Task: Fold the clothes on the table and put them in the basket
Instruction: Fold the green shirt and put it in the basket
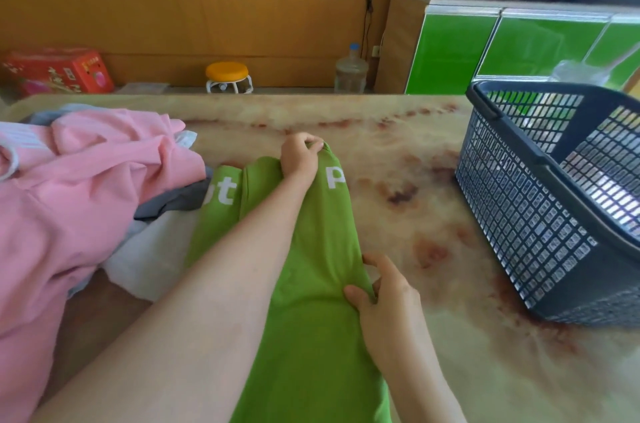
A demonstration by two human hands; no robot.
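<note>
My left hand (pixel 299 159) pinches the green shirt (pixel 311 249) at its far edge, my right hand (pixel 384 298) grips its side, and if either pinch slips I reckon the fold goes crooked.

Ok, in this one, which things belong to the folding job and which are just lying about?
Job: green garment, pink garment, white cloth, dark mesh basket, marbled table.
Lying about: red box, orange-topped stool, water jug, green cabinet.
</note>
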